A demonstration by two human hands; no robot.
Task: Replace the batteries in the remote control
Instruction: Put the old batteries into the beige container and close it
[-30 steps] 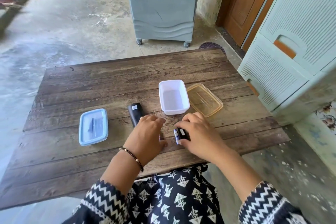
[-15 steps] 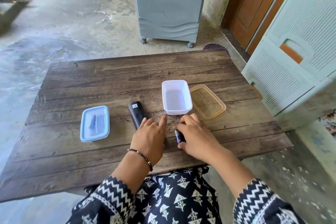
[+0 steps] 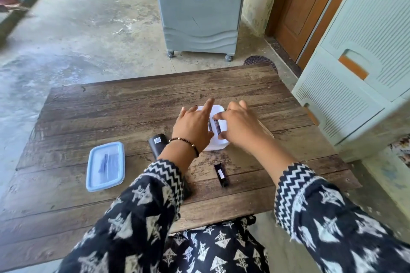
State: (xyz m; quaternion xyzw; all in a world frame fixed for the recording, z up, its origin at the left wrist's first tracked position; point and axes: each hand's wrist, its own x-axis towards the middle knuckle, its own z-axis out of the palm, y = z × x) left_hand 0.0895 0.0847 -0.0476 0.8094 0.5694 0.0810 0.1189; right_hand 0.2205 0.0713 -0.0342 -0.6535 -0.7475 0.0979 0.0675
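Observation:
Both hands hover over the white tub (image 3: 216, 145) at the table's middle. My right hand (image 3: 240, 125) pinches a dark battery (image 3: 216, 127) between forefinger and thumb, above the tub's inside. My left hand (image 3: 193, 127) has its fingers spread and its forefinger stretched out. A second battery (image 3: 209, 125) shows at its thumb side, and the grip on it is hidden. The black remote control (image 3: 157, 143) lies on the table, partly under my left forearm. Its black battery cover (image 3: 221, 174) lies loose on the wood between my arms.
A blue-lidded box (image 3: 105, 166) sits at the left of the wooden table (image 3: 111, 113). An amber lid (image 3: 267, 132) peeks out under my right hand. A grey air cooler (image 3: 199, 17) stands beyond the table, and a pale green drawer cabinet (image 3: 355, 86) at the right.
Both hands have left the near edge and moved forward over the white tub, carrying the batteries. The black battery cover now lies free on the table where my right hand was.

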